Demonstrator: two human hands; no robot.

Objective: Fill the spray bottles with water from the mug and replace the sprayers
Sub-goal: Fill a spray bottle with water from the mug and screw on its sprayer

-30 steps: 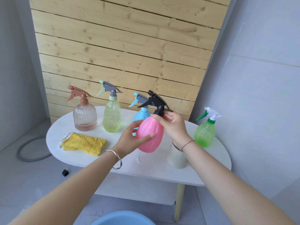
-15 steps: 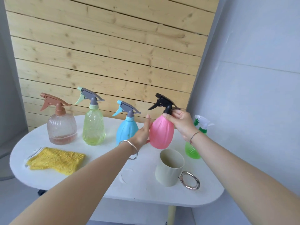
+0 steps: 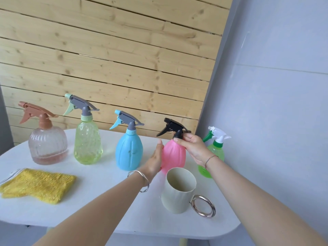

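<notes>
Yellow cloth (image 3: 38, 184) on white table (image 3: 99, 210)

Pink bottle (image 3: 174, 157), black sprayer (image 3: 173, 127); cream mug (image 3: 177, 199) (faintly ribbed); yellow cloth (image 3: 37, 183).

No text, label, brand mark, number or sign is legible anywhere in the frame.
</notes>
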